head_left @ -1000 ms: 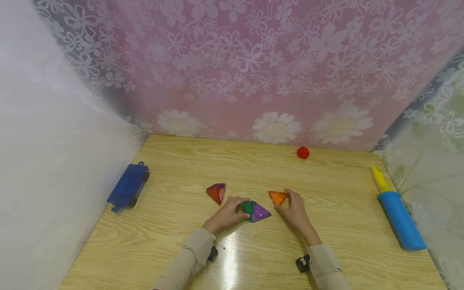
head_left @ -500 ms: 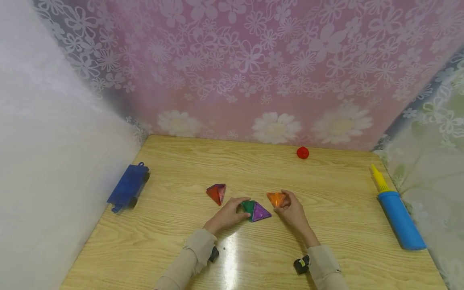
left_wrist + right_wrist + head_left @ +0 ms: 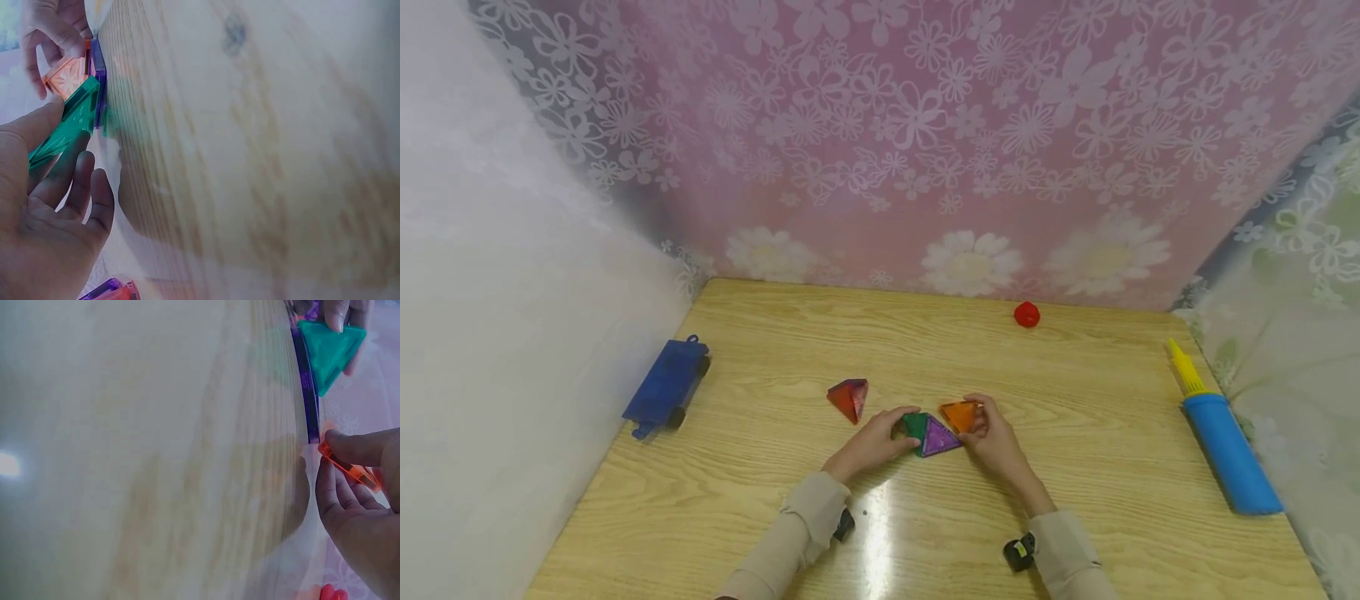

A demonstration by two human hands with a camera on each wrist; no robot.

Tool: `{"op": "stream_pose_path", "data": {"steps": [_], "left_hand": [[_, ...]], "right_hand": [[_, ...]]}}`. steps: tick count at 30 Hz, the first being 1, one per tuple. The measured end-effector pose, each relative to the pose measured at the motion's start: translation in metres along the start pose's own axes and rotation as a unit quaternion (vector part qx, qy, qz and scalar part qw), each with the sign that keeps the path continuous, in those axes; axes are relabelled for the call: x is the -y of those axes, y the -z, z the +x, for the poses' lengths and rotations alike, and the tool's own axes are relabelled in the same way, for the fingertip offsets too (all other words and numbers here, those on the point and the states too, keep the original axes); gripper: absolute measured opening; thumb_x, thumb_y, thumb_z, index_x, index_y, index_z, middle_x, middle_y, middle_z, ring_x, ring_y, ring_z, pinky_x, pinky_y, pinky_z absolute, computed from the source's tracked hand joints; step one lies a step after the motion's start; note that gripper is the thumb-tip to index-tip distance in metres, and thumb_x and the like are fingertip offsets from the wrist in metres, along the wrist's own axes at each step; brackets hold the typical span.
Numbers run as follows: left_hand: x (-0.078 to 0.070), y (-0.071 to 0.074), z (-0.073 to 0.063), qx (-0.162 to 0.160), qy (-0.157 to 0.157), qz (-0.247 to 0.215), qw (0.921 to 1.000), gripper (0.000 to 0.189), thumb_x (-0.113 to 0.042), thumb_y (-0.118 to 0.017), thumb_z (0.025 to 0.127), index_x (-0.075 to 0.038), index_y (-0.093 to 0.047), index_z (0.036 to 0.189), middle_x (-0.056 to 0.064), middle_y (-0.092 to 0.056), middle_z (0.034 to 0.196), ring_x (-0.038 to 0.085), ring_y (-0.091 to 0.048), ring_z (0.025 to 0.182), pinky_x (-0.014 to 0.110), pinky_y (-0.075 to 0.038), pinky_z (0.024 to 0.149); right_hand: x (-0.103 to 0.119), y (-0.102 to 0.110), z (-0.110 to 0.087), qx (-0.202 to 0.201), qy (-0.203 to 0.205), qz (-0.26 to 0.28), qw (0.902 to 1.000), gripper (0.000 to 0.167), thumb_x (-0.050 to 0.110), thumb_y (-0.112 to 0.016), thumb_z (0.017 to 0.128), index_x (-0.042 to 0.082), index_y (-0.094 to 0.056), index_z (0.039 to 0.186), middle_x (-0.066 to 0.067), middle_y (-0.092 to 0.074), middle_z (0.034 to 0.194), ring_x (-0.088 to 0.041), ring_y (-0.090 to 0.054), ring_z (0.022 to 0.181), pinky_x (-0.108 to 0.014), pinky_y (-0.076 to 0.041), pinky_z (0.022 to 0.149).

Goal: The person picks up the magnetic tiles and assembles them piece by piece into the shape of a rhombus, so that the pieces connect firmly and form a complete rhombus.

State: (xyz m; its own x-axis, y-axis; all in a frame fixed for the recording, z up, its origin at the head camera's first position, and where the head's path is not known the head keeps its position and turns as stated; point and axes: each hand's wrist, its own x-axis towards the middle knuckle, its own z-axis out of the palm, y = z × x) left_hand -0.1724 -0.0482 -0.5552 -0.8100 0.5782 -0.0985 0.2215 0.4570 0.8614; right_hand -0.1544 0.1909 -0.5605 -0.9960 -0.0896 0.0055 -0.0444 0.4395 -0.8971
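My left hand (image 3: 872,442) pinches a green translucent triangular magnetic tile (image 3: 914,424) between thumb and fingers. In the left wrist view that green tile (image 3: 74,122) stands tilted up beside a purple triangular tile (image 3: 937,437), which lies flat on the table. On the right, my right hand (image 3: 996,446) pinches an orange triangular tile (image 3: 958,415), tilted, close to the purple tile's upper right edge. Whether the orange and purple edges touch cannot be told. Behind my left hand sits a small joined shape of red and pink triangular tiles (image 3: 848,401) with a purple edge.
A blue wheeled toy base (image 3: 666,385) lies at the table's left edge. Near the back is a small red round object (image 3: 1027,314). A blue and yellow hand pump (image 3: 1228,454) lies along the right edge. Flowered cloth (image 3: 925,167) rises behind the wooden table (image 3: 760,350).
My right hand has moved left with the orange tile, bringing it up to the purple tile and tilting it. My left hand has stayed nearly still on the green tile.
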Motion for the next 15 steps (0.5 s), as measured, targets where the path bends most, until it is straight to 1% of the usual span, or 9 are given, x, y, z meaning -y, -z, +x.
{"op": "stream_pose_path", "data": {"steps": [3, 8, 11, 15], "left_hand": [[0.0006, -0.0006, 0.0011, -0.002, -0.006, 0.002, 1.0, 0.053, -0.025, -0.061, 0.094, -0.012, -0.043, 0.142, 0.004, -0.06, 0.126, 0.014, -0.057, 0.111, 0.032, -0.044, 0.099], [-0.0004, -0.0004, 0.0017, -0.004, -0.009, 0.004, 0.9999, 0.053, -0.024, -0.061, 0.094, -0.012, -0.042, 0.143, 0.004, -0.057, 0.13, 0.016, -0.055, 0.114, 0.034, -0.043, 0.1], [-0.0011, -0.0004, 0.0016, -0.004, -0.006, 0.004, 1.0, 0.053, -0.024, -0.061, 0.094, -0.012, -0.042, 0.143, 0.004, -0.057, 0.13, 0.016, -0.056, 0.114, 0.035, -0.044, 0.1], [-0.0013, -0.0007, 0.0018, -0.005, -0.002, -0.001, 1.0, 0.055, -0.024, -0.06, 0.095, -0.011, -0.04, 0.144, 0.005, -0.056, 0.132, 0.016, -0.056, 0.115, 0.036, -0.044, 0.1]], "right_hand": [[0.0011, -0.002, 0.0007, 0.009, 0.014, -0.019, 0.9997, 0.059, -0.017, -0.066, 0.077, 0.003, -0.047, 0.129, -0.017, -0.051, 0.101, -0.017, -0.051, 0.077, -0.02, -0.047, 0.064], [0.0046, -0.0044, 0.0008, 0.015, 0.03, -0.048, 0.9983, 0.061, -0.018, -0.067, 0.075, 0.005, -0.049, 0.129, -0.017, -0.054, 0.101, -0.021, -0.053, 0.081, -0.023, -0.048, 0.066], [0.0069, -0.0053, -0.0002, 0.013, 0.034, -0.052, 0.998, 0.063, -0.017, -0.067, 0.075, 0.005, -0.048, 0.131, -0.017, -0.055, 0.1, -0.021, -0.054, 0.08, -0.024, -0.049, 0.066], [0.0061, -0.0056, -0.0015, 0.009, 0.042, -0.049, 0.9979, 0.069, -0.017, -0.067, 0.075, 0.003, -0.041, 0.136, -0.017, -0.055, 0.1, -0.02, -0.055, 0.079, -0.023, -0.05, 0.066]]}}
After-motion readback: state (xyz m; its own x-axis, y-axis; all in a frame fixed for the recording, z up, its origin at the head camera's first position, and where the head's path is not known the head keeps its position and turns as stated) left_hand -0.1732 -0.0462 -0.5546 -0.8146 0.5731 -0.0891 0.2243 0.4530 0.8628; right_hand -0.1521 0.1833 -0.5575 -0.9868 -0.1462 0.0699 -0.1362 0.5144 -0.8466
